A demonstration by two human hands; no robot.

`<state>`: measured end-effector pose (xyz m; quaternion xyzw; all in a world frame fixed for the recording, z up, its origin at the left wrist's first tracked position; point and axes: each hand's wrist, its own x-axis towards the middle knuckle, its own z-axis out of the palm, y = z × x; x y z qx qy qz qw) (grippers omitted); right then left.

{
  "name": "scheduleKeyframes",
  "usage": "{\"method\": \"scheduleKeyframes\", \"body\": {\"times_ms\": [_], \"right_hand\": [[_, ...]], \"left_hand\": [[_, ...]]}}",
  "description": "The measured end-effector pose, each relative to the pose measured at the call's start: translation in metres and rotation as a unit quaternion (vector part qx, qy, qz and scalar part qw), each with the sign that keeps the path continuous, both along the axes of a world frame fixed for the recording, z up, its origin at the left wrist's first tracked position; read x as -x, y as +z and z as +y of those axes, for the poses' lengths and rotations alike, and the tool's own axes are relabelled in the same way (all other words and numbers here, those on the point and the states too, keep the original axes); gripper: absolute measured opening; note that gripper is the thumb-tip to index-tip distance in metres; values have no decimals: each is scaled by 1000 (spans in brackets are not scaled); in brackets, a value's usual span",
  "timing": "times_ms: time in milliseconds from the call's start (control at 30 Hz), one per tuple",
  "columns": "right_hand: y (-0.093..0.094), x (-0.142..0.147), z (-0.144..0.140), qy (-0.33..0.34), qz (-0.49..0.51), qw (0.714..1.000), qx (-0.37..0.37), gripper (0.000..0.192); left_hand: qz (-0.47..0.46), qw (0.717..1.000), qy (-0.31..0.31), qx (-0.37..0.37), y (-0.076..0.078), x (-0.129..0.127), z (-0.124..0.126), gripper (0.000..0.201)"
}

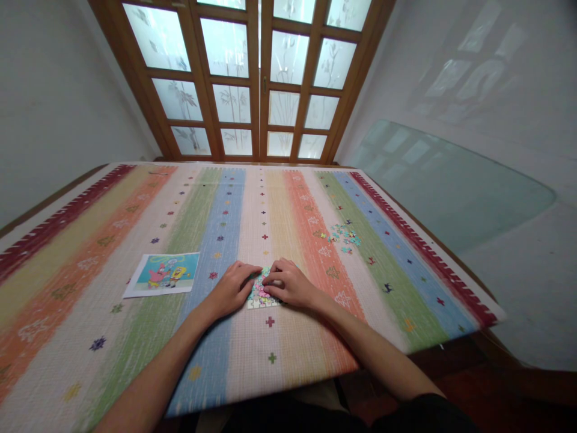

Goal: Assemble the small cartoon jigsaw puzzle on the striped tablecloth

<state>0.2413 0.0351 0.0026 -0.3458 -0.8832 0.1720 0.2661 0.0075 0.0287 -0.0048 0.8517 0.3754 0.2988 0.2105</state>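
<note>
Reference picture (163, 273): a printed cartoon sheet is laid flat on the striped cloth (252, 204), well to the left of both hands.
Left hand (234, 287): it is laid palm down, fingers loosely curled, with the fingertips pressed on the left edge of the puzzle; nothing is gripped.
Puzzle (258, 296): a small part-assembled jigsaw is seen flat on the cloth between the two hands, near the front edge, partly covered by fingers.
Right hand (288, 282): it is rested palm down over the puzzle's right side, fingers bent and pressed onto the pieces; whether a piece is pinched cannot be told.
Loose pieces (345, 234): a scattered heap is seen farther back to the right, apart from the hands.
</note>
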Motion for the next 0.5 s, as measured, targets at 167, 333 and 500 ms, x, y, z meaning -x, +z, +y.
{"method": "scheduleKeyframes", "body": {"times_ms": [167, 333, 500], "right_hand": [[-2, 4, -1, -5, -7, 1000, -7, 8], [-4, 6, -2, -21, -10, 1000, -10, 7], [-1, 3, 1, -16, 5, 1000, 2, 12]], "left_hand": [[2, 1000, 0, 3, -1, 0, 0, 29], [2, 1000, 4, 9, 0, -1, 1, 28], [4, 1000, 2, 4, -2, -1, 1, 24]]}}
